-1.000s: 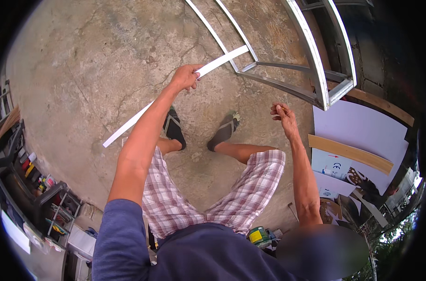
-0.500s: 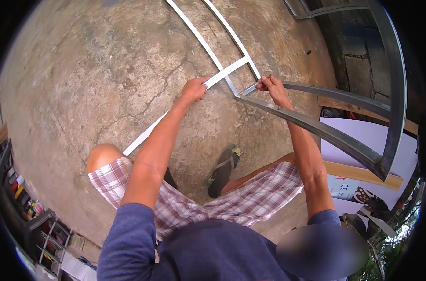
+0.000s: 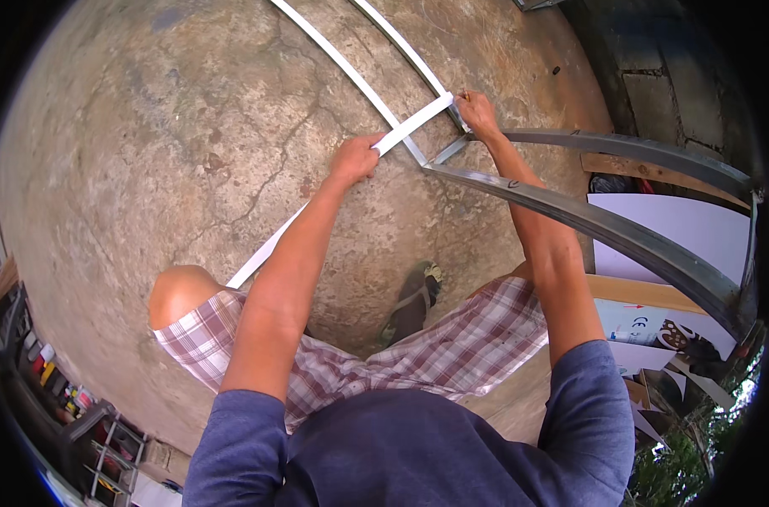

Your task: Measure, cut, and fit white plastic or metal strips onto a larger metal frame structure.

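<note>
Strip, long, flat and white [image 3: 415, 124], crosses over two bars of the big silver metal frame [image 3: 562, 204]. Just left of the frame, the left hand [image 3: 355, 159] grips the strip. By the frame's corner, the right hand [image 3: 475, 112] curls near the strip's tip; I cannot tell what it holds.

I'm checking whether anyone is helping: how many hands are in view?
2: the left hand grips the white strip partway along; the right hand is at the strip's far end, near the metal frame. No others show.
</note>
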The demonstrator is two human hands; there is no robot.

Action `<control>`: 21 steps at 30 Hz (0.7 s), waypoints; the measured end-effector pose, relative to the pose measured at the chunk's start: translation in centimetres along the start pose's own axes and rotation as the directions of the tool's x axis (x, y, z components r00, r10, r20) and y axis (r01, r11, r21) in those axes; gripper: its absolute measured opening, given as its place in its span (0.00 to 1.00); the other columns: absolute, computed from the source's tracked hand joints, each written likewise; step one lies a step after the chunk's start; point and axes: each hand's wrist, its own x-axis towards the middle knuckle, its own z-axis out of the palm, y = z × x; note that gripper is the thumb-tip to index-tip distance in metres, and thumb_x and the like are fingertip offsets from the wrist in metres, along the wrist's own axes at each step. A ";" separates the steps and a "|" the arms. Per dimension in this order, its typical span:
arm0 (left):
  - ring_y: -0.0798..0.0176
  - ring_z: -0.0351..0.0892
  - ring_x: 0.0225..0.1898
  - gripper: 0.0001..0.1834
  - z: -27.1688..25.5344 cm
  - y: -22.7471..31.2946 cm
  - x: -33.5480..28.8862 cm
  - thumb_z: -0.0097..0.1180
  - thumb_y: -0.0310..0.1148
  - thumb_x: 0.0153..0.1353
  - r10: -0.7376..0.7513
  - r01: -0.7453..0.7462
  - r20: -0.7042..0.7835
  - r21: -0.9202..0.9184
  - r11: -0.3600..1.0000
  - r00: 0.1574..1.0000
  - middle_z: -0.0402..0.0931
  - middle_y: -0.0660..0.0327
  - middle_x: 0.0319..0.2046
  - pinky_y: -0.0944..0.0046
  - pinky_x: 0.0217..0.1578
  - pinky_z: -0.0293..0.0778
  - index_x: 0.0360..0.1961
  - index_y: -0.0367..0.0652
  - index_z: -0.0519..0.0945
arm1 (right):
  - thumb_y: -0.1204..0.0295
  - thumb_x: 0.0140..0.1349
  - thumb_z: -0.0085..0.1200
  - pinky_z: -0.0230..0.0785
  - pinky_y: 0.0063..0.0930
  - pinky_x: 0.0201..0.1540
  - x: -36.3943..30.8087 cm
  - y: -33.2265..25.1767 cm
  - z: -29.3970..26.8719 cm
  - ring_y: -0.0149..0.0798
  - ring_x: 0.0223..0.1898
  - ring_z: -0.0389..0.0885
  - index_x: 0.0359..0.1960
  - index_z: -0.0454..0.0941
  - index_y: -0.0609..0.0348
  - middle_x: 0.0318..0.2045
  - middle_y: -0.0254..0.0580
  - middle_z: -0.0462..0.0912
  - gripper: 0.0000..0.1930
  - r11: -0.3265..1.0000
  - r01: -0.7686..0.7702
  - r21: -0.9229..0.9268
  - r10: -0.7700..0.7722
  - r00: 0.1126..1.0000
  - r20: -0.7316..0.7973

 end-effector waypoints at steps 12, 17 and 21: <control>0.68 0.82 0.26 0.25 0.0 -1.1 0.8 0.48 0.30 0.62 -0.055 0.053 0.067 0.038 0.998 0.996 0.80 0.63 0.28 0.68 0.21 0.75 0.62 0.57 0.74 | 0.64 0.50 0.66 0.72 0.32 0.38 0.4 0.3 1.0 0.35 0.30 0.81 0.36 0.86 0.56 0.28 0.43 0.85 0.13 0.992 -0.094 0.089 0.095 0.995 -0.005; 0.69 0.82 0.27 0.22 0.4 -0.9 1.6 0.57 0.33 0.62 0.043 -0.043 0.080 -0.006 0.999 0.996 0.82 0.61 0.31 0.69 0.22 0.73 0.57 0.45 0.77 | 0.66 0.49 0.67 0.71 0.30 0.35 0.6 0.9 1.1 0.31 0.28 0.79 0.35 0.86 0.57 0.26 0.39 0.85 0.13 0.984 -0.122 0.130 0.119 0.992 0.028; 0.66 0.84 0.25 0.17 1.9 -0.9 3.0 0.61 0.39 0.59 0.076 -0.079 -0.021 -0.182 0.980 0.997 0.85 0.59 0.30 0.65 0.32 0.78 0.47 0.44 0.84 | 0.67 0.47 0.66 0.73 0.33 0.38 0.8 0.5 0.9 0.40 0.31 0.84 0.31 0.87 0.55 0.27 0.45 0.86 0.10 0.993 -0.072 0.096 0.074 0.997 -0.018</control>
